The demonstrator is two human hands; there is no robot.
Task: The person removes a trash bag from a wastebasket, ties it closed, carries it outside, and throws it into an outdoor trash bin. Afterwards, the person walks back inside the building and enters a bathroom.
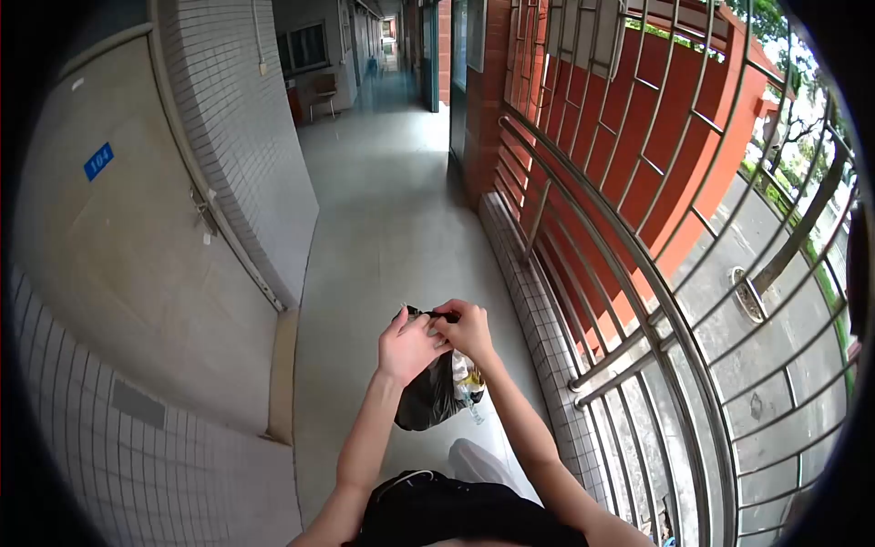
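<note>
A black plastic bag [427,401] hangs in front of my body, below my two hands. My right hand [467,330] pinches the gathered top of the bag between thumb and fingers. My left hand [410,349] is closed on the bag's top from the other side, its fingertips meeting those of the right hand; part of its grip is hidden. On the bag's right side, crumpled white and yellowish litter [463,372] shows. A pale translucent shape [478,463], seemingly another plastic bag, is lower down near my legs.
A tiled corridor floor [383,219] runs ahead. To the left are a closed door [137,219] with a blue number plate [98,161] and a tiled wall [232,100]. Metal railings [629,264] line the right side. A chair [323,96] stands further along.
</note>
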